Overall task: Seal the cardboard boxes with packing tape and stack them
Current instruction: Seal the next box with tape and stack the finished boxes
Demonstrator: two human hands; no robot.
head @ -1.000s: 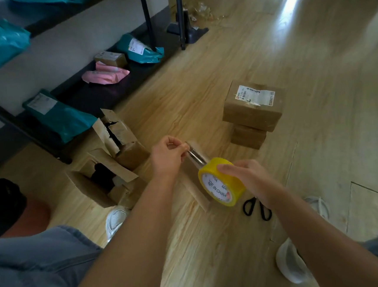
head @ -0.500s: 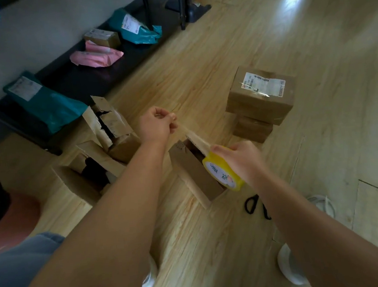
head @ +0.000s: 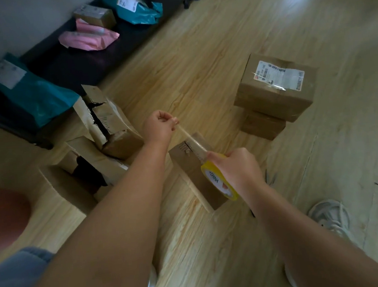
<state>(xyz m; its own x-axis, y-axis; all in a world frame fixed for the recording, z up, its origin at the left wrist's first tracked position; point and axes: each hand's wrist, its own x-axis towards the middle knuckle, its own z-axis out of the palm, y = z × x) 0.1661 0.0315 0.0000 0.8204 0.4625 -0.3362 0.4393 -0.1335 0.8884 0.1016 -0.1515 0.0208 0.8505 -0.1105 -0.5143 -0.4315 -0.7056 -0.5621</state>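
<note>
Left hand (head: 159, 125): fingers curled, pinching the free end of the tape strip (head: 188, 134). Right hand (head: 238, 170): wrapped round the yellow roll (head: 219, 182). The core reads "CHINA"; the rest is hidden.

The strip is taut between the hands, over a small box (head: 193, 177) on the wood floor (head: 199, 52). The box shows a jagged dark gap at its far end.

Right: stack (head: 273, 100) of two closed boxes. The white label (head: 280, 75) on top has a barcode, text illegible.

Left: open boxes (head: 112, 126). The teal mailer (head: 33, 96) beyond has a label, unreadable.

Parcel rm: labelled mailers (head: 33, 96), boxes (head: 274, 95)
</note>
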